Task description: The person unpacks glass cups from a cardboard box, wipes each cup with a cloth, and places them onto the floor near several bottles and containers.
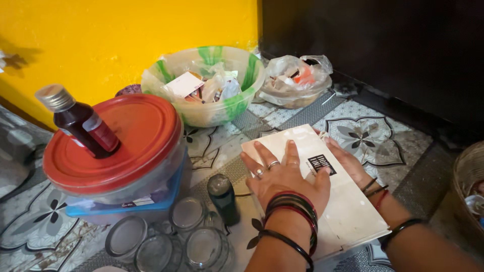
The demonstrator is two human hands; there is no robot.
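Observation:
A flat white cardboard box (pixel 348 206) with a small black label lies on the patterned tiled floor. My left hand (pixel 282 174), with rings and red and black bangles on the wrist, rests palm down on the box's lid, fingers spread. My right hand (pixel 348 163) lies along the box's right edge, partly tucked beside it, with thin bangles on the wrist. Neither hand lifts the box.
Left of the box stands a small dark bottle (pixel 223 197) and several empty glass jars (pixel 166 239). A red-lidded container (pixel 121 146) carries a dark syrup bottle (pixel 80 123). Behind are a green-streaked bowl (pixel 209 83), a clear bag-lined bowl (pixel 295 83), and a woven basket (pixel 466 186) at right.

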